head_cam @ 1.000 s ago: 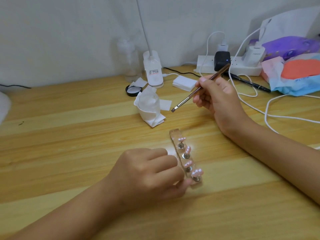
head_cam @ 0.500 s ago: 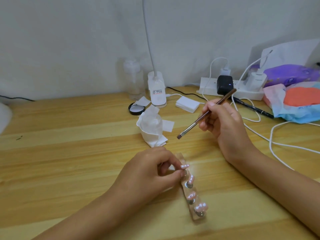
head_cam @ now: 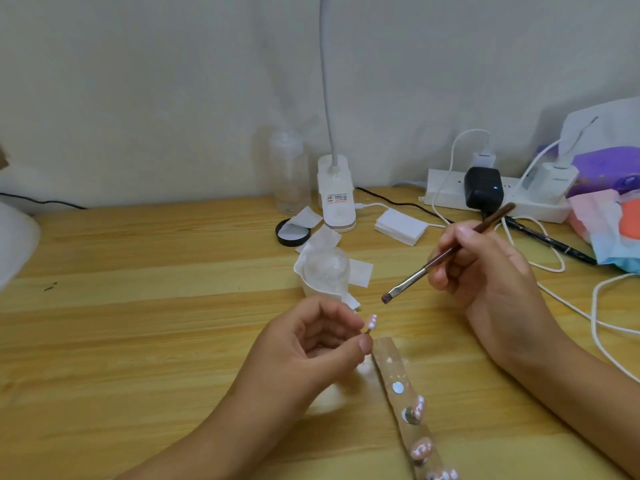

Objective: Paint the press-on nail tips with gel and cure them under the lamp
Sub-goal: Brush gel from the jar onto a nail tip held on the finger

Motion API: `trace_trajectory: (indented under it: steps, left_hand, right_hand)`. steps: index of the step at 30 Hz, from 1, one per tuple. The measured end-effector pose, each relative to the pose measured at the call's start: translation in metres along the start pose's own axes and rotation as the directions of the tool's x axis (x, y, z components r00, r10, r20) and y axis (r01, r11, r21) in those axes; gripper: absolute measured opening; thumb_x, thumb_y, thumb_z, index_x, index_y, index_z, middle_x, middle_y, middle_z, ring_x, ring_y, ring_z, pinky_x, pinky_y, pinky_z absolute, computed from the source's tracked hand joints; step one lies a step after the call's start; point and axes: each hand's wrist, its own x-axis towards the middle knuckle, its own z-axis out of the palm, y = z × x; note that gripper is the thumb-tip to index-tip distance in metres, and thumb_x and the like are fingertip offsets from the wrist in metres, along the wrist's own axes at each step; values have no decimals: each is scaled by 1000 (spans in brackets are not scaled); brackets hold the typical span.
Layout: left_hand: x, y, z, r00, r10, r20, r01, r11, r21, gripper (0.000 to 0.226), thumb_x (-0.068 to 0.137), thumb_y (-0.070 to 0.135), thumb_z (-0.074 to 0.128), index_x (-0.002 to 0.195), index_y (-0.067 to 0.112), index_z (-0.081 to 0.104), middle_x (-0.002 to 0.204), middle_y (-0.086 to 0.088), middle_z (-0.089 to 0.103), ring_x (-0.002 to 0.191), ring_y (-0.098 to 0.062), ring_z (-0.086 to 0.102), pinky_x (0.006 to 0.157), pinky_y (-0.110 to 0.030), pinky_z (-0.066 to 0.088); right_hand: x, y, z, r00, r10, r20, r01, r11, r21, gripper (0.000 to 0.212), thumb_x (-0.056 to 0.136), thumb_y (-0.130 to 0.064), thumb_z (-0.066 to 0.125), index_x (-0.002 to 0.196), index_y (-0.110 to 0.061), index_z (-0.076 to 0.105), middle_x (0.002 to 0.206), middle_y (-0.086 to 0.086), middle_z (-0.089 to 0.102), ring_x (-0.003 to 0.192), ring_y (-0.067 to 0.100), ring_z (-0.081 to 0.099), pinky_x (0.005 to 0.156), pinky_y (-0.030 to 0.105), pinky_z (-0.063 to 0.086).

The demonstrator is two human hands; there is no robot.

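My left hand [head_cam: 308,344] pinches one pink nail tip [head_cam: 475,322] on its small stand, lifted just above the far end of the clear holder strip [head_cam: 389,362]. The strip lies on the wooden table and carries three more pink tips [head_cam: 419,407] toward its near end, with a bare metal disc [head_cam: 398,387] showing. My right hand [head_cam: 485,271] grips a brown gel brush [head_cam: 446,254], its flat bristles pointing down-left, a short way above and right of the lifted tip. A white gooseneck lamp [head_cam: 336,192] stands at the back.
A crumpled wipe over a small cup [head_cam: 325,271] sits just beyond my left hand. A black jar lid [head_cam: 292,232], a pad stack [head_cam: 400,225], a clear bottle [head_cam: 289,171], a power strip [head_cam: 498,199] with cables, a black pen [head_cam: 550,242] and coloured bags [head_cam: 609,202] line the back.
My left hand has pulled one nail tip off the holder strip and raised it. The brush has come down and closer to it. The view has tilted up.
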Motion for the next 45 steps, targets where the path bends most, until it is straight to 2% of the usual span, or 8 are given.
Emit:
trace_trajectory:
  steps: [9, 13, 17, 23, 27, 35, 40, 45]
  left_hand:
    - [-2, 1, 2, 1000, 7, -17, -6, 998, 64, 7, 71, 25, 75, 77, 29, 76, 75, 6, 72, 69, -2, 63, 62, -13, 47]
    - [-3, 4, 3, 1000, 11, -7, -11, 999, 51, 7, 71, 24, 74, 76, 28, 76, 78, 8, 74, 69, -1, 63, 62, -12, 47]
    - [-3, 3, 2, 1000, 17, -25, -15, 998, 59, 5, 72, 24, 74, 76, 27, 75, 77, 7, 73, 68, -2, 62, 61, -13, 47]
    - [-1, -1, 1, 1000, 26, -3, -26, 998, 53, 9, 75, 25, 74, 83, 26, 73, 85, 4, 74, 78, -8, 68, 70, -24, 56]
    - [0, -1, 1, 1000, 28, 0, -28, 997, 65, 11, 73, 28, 76, 83, 26, 73, 82, 3, 74, 77, -8, 68, 69, -22, 55]
    - [-1, -1, 0, 1000, 24, 3, -25, 996, 82, 11, 69, 31, 74, 79, 26, 73, 85, -9, 71, 67, -7, 60, 61, -19, 50]
    - [0, -2, 1, 1000, 22, -17, -21, 996, 82, 5, 73, 25, 72, 77, 27, 73, 71, 6, 68, 63, -3, 59, 58, -15, 46]
    - [-1, -1, 2, 1000, 18, 1, -18, 996, 82, 5, 73, 25, 72, 76, 29, 73, 73, 7, 71, 65, -1, 62, 59, -13, 47]
  right_hand:
    - [-7, -1, 5, 995, 5, 97, -2, 999, -40, 7, 87, -20, 54, 86, -13, 56, 66, 2, 61, 56, 12, 58, 56, 20, 50]
    - [-7, 0, 7, 997, 4, 73, 2, 996, -86, 10, 89, -26, 64, 81, -20, 62, 68, 3, 62, 57, 13, 59, 57, 21, 51]
    - [-6, 0, 6, 999, -49, 6, 49, 978, -204, 18, 79, -36, 61, 89, -21, 63, 68, -2, 65, 61, 10, 62, 60, 20, 52]
    - [0, 1, 2, 995, -57, 84, 65, 993, -96, 18, 94, -38, 60, 93, -27, 74, 82, 0, 66, 79, 11, 59, 65, 21, 49]
    - [0, 2, -1, 993, 3, 118, 2, 999, -46, 21, 91, -20, 55, 87, -25, 75, 72, -1, 64, 69, 9, 59, 65, 20, 51]
    - [-5, -1, 5, 987, 27, 156, -14, 997, -80, 21, 88, -27, 58, 74, -26, 73, 68, -1, 63, 58, 7, 58, 58, 17, 50]
    - [-7, 0, 8, 987, 2, 163, 16, 994, -110, 13, 81, -34, 64, 75, -26, 73, 70, 1, 67, 59, 8, 61, 60, 18, 51]
    - [-6, 3, 8, 993, -44, 109, 64, 981, -183, 20, 83, -36, 68, 84, -16, 67, 70, 0, 67, 61, 10, 61, 61, 19, 51]
